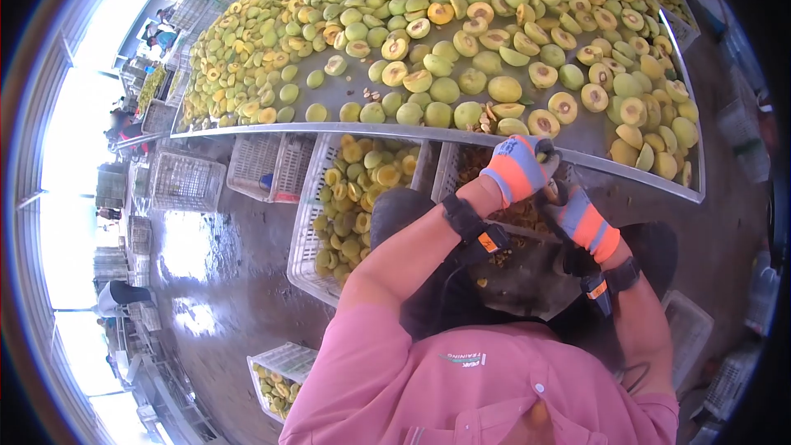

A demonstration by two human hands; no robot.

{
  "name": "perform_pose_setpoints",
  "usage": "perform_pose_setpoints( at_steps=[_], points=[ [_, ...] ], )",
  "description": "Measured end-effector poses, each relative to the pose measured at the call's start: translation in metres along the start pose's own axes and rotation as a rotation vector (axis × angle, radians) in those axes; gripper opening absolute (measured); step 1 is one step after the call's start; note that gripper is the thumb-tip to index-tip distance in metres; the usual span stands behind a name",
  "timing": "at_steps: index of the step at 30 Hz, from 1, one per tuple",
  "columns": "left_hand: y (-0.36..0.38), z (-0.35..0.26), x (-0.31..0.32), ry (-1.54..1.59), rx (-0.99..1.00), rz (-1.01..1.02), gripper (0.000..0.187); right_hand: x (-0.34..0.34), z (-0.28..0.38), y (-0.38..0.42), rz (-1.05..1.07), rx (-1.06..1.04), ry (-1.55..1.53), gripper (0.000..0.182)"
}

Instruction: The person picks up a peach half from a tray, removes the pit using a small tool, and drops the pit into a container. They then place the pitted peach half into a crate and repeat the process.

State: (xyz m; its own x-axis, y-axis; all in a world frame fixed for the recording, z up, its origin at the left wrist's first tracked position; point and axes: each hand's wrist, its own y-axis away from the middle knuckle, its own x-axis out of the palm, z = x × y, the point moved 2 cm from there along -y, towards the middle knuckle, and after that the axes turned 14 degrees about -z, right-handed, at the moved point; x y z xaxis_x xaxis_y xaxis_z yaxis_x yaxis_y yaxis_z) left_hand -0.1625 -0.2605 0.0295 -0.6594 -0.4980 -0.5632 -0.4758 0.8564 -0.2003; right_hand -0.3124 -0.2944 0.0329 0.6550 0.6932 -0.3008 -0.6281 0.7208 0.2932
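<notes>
My left hand (519,169), in an orange and blue-grey work glove with dark fingertips, is raised near the metal table's front edge. Its fingers are curled; whatever they hold is too small and hidden to name. My right hand (583,221), gloved alike, is just below and right of it, closed, with the fingertips of both hands close together. What it grips cannot be made out either. Beyond the hands, halved yellow-green fruits (563,106) with brown centres lie on the table (371,127). Under the hands is a crate of brownish scraps (523,213).
A white crate (298,251) of halved fruit stands left of my knees. Other crates (188,181) stand on the wet floor further left, and a smaller fruit crate (284,358) is at lower left. A pale bin (688,330) sits at my right. Other people are far left.
</notes>
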Motion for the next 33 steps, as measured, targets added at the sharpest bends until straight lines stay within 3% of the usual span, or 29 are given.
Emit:
perform_pose_setpoints(
  at_steps=[2, 4, 5, 8, 10, 12, 14, 15, 17, 20, 21, 23, 30, 33],
  points=[
    [-0.003, 0.005, 0.002, -0.024, -0.064, 0.092, 0.024, -0.005, 0.023, 0.008, 0.008, 0.101, 0.079, 0.021],
    [-0.01, 0.01, 0.002, 0.037, -0.096, 0.278, 0.025, -0.003, -0.003, -0.002, 0.07, 0.046, -0.022, 0.026],
    [-0.013, 0.013, 0.004, 0.026, -0.018, 0.305, 0.029, -0.003, -0.018, -0.006, 0.105, 0.021, -0.072, 0.028],
    [-0.009, 0.002, 0.005, 0.116, -0.1, 0.066, 0.025, -0.004, -0.018, -0.008, 0.14, 0.207, -0.194, 0.028],
    [-0.012, -0.002, 0.003, 0.294, -0.15, 0.072, 0.021, -0.007, -0.032, -0.024, 0.172, -0.266, 0.005, 0.029],
    [-0.01, -0.007, -0.003, 0.452, -0.165, 0.05, 0.021, -0.011, -0.041, -0.027, 0.157, -0.323, -0.019, 0.03],
    [0.001, -0.016, -0.007, 0.599, -0.14, 0.001, 0.027, -0.012, -0.004, -0.012, 0.093, 0.034, -0.264, 0.032],
    [0.003, -0.017, -0.006, 0.437, 0.024, -0.111, 0.032, -0.009, 0.0, -0.012, 0.09, -0.014, -0.281, 0.033],
    [0.005, 0.001, 0.003, 0.497, -0.037, -0.166, 0.027, -0.005, 0.002, -0.011, 0.089, -0.103, -0.312, 0.034],
    [0.003, 0.013, 0.009, 0.542, -0.096, -0.194, 0.018, -0.003, 0.016, -0.007, -0.023, -0.155, -0.113, 0.023],
    [0.002, 0.013, 0.007, 0.504, -0.088, -0.177, 0.018, 0.005, -0.01, -0.018, -0.007, -0.217, -0.176, 0.024],
    [0.003, 0.01, 0.006, 0.364, 0.026, -0.227, 0.012, 0.004, -0.01, -0.017, 0.0, -0.163, -0.115, 0.023],
    [0.004, -0.007, 0.006, 0.258, 0.078, -0.233, 0.009, -0.006, -0.006, -0.011, 0.003, -0.071, -0.034, 0.024],
    [-0.001, -0.003, 0.013, 0.36, -0.033, -0.154, 0.009, -0.006, -0.013, -0.011, -0.016, -0.077, 0.063, 0.024]
  ],
)
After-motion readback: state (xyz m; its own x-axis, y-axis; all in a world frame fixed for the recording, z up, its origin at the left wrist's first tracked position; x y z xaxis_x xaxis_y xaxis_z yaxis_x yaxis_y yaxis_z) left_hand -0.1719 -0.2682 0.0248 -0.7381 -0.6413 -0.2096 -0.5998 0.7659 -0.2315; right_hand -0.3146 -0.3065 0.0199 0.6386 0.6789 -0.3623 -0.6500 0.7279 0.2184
